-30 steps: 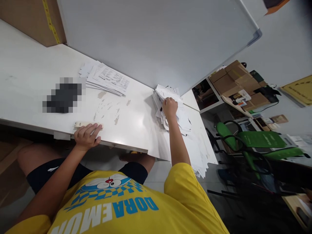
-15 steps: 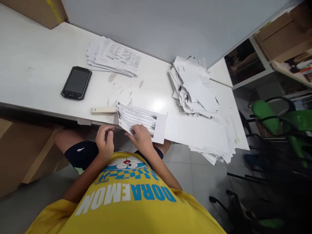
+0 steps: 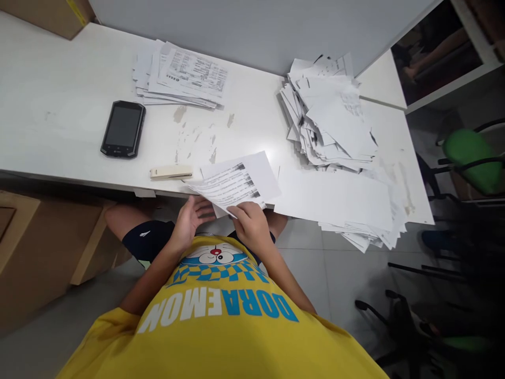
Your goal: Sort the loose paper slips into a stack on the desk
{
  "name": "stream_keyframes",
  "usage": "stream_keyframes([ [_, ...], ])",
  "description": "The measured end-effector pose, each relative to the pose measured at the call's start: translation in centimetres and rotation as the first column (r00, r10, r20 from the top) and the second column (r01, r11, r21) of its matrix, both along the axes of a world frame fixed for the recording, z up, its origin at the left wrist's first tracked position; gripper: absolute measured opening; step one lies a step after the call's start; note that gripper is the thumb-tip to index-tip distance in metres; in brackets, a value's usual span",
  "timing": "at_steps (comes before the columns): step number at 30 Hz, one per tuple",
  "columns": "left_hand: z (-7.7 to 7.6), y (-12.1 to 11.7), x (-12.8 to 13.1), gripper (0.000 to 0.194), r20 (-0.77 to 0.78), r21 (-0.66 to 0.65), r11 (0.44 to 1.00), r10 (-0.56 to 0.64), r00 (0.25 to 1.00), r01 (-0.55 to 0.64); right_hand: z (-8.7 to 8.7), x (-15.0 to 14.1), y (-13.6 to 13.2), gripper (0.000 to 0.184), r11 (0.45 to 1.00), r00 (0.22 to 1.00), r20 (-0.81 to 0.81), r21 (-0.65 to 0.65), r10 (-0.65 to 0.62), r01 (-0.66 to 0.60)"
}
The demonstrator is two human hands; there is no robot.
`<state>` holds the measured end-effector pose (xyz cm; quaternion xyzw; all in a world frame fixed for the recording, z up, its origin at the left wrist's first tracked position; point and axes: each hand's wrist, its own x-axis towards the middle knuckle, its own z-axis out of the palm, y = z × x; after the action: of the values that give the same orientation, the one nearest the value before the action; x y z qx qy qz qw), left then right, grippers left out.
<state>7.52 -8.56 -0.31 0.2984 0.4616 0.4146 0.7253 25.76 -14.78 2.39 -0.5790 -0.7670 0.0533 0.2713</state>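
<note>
My right hand point(image 3: 252, 223) pinches the near edge of a printed sheet of paper point(image 3: 224, 189), which is curled and overlaps a blank white part at the table's front edge. My left hand point(image 3: 192, 220) is open, its fingers stretched out just under the sheet's left corner; whether they touch the paper I cannot tell. A cream stapler-like bar point(image 3: 171, 172) lies on the table to the left of the sheet.
A black rugged phone point(image 3: 123, 129) lies on the white table point(image 3: 47, 126). Behind it is a stack of printed papers point(image 3: 181, 79). A messy paper pile point(image 3: 331, 116) stands to the right, with more sheets point(image 3: 351, 202) overhanging the front edge. A green chair point(image 3: 471, 160) is at far right.
My right hand has drawn the printed sheet's near edge up and to the right. My left hand has moved toward the sheet and straightened its fingers. The view has shifted slightly.
</note>
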Motion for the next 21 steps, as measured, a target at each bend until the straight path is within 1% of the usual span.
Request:
stream_keyframes([
  [2, 0.0, -0.1, 0.6, 0.049, -0.071, 0.027, 0.998, 0.054, 0.996, -0.052, -0.7, 0.6, -0.7, 0.043, 0.992, 0.996, -0.046, 0.094, -0.083, 0.087],
  [5, 0.1, -0.1, 1.3, 0.043, -0.143, 0.095, 0.991, 0.103, 0.984, -0.089, -1.7, 2.1, -1.1, 0.042, 0.958, 0.973, -0.097, 0.181, -0.209, 0.224],
  [7, 0.3, -0.1, 1.6, 0.040, -0.169, 0.137, 0.987, 0.109, 0.980, -0.086, -2.2, 3.1, -0.8, 0.041, 0.930, 0.957, -0.087, 0.226, -0.277, 0.289],
  [9, 0.5, -0.3, 1.8, 0.037, -0.196, 0.183, 0.980, 0.116, 0.974, -0.080, -2.4, 4.0, -0.3, 0.045, 0.912, 0.945, -0.042, 0.252, -0.324, 0.324],
  [11, 0.6, -0.6, 1.9, 0.033, -0.222, 0.218, 0.974, 0.119, 0.968, -0.070, -2.5, 4.5, 0.2, 0.049, 0.913, 0.940, 0.008, 0.238, -0.342, 0.330],
  [13, 0.6, -1.0, 2.1, 0.030, -0.241, 0.213, 0.975, 0.115, 0.964, -0.063, -2.6, 4.8, 0.4, 0.052, 0.928, 0.946, 0.043, 0.213, -0.322, 0.306],
  [15, 0.5, -1.5, 2.3, 0.032, -0.247, 0.165, 0.986, 0.069, 0.967, -0.029, -2.9, 4.8, 0.5, 0.052, 0.942, 0.958, 0.066, 0.212, -0.278, 0.258],
  [17, 0.6, -1.8, 2.6, 0.037, -0.235, 0.087, 0.996, -0.006, 0.972, 0.027, -3.1, 4.5, 0.5, 0.051, 0.955, 0.968, 0.091, 0.209, -0.232, 0.209],
  [19, 0.7, -1.9, 3.0, 0.043, -0.217, 0.014, 0.998, -0.062, 0.974, 0.067, -3.3, 4.2, 0.6, 0.050, 0.968, 0.972, 0.108, 0.170, -0.207, 0.187],
  [21, 0.9, -1.8, 3.3, 0.046, -0.209, -0.031, 0.997, -0.080, 0.975, 0.075, -3.4, 3.9, 0.8, 0.049, 0.979, 0.977, 0.108, 0.105, -0.183, 0.172],
])
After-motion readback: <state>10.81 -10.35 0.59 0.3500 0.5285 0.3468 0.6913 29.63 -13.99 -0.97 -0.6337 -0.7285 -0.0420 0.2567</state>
